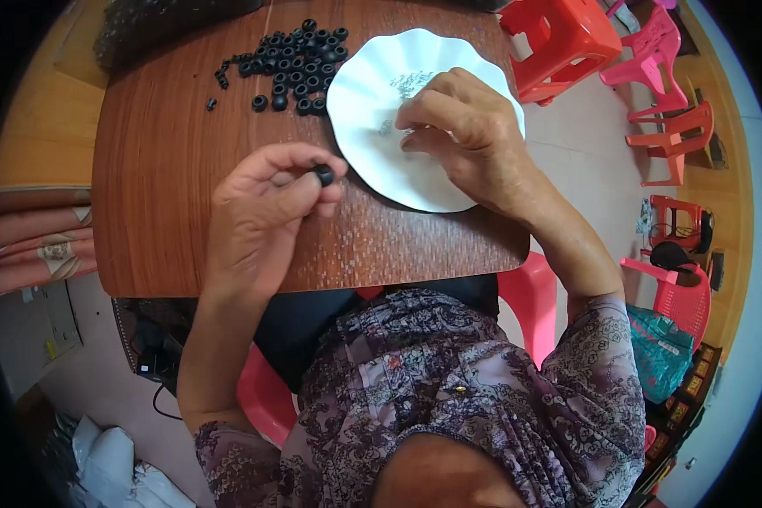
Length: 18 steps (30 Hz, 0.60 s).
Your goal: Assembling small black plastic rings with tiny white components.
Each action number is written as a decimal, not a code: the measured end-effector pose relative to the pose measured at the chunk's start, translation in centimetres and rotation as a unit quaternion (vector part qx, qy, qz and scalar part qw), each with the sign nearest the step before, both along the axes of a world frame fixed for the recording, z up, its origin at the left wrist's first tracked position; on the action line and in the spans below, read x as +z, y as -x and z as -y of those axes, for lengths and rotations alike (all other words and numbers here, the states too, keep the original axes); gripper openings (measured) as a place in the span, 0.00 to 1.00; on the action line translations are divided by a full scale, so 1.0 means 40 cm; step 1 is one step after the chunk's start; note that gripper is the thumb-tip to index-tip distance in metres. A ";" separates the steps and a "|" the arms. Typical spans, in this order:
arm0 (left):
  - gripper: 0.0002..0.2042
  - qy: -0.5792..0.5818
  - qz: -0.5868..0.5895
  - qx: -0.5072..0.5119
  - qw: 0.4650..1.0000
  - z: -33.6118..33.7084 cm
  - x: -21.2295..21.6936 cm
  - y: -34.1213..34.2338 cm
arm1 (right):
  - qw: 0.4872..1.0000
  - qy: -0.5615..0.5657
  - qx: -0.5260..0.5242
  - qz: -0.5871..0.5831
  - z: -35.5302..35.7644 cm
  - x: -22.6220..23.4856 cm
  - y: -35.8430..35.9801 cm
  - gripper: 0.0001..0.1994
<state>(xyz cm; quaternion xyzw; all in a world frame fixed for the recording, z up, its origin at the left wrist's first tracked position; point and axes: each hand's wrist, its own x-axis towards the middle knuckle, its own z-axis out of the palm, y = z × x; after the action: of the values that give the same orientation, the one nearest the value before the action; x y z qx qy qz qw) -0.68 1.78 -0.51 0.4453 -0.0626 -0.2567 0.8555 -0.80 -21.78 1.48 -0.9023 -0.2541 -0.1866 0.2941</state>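
Note:
My left hand (254, 212) is closed, pinching a small round black cap-like piece (323, 175) between thumb and fingers, just left of the plate's near edge. A white plate (351, 93) with a wavy rim stands on the right of the table. Tiny silvery bits (412, 82) lie scattered in it. Over the plate hovers my right hand (474, 135), its fingers curled and thumb drawn close to them; whatever sits at the fingertips is too small to see. Behind my left hand a pile of similar black pieces (300, 63) with hollow openings is spread out.
The brown wooden table (161, 186) has a rounded front edge close to my body. A dark textured object (169, 30) rests at its back left corner. A red stool (559, 46) stands past the right edge, with several pink and orange chairs (652, 51) beyond.

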 end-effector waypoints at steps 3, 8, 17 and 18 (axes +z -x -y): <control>0.11 0.010 -0.028 -0.007 1.000 0.028 -0.006 0.005 | 0.997 -0.066 -0.008 -0.035 -0.001 0.002 0.014 0.10; 0.11 0.037 -0.043 0.001 0.998 0.059 -0.011 0.019 | 0.966 -0.218 -0.009 -0.142 -0.013 0.018 0.035 0.08; 0.12 0.021 -0.023 0.049 0.998 0.091 0.011 0.037 | 0.957 -0.265 0.037 -0.113 -0.059 0.037 0.051 0.08; 0.12 0.022 -0.023 0.050 0.998 0.089 0.009 0.037 | 0.955 -0.269 0.034 -0.118 -0.062 0.037 0.051 0.09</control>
<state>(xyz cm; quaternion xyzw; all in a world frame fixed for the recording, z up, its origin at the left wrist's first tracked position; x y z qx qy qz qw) -2.18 -1.80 -0.13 0.4230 -0.0266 -0.2226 0.8779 -2.83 -19.31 2.94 -0.7961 -0.1880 -0.1300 0.5603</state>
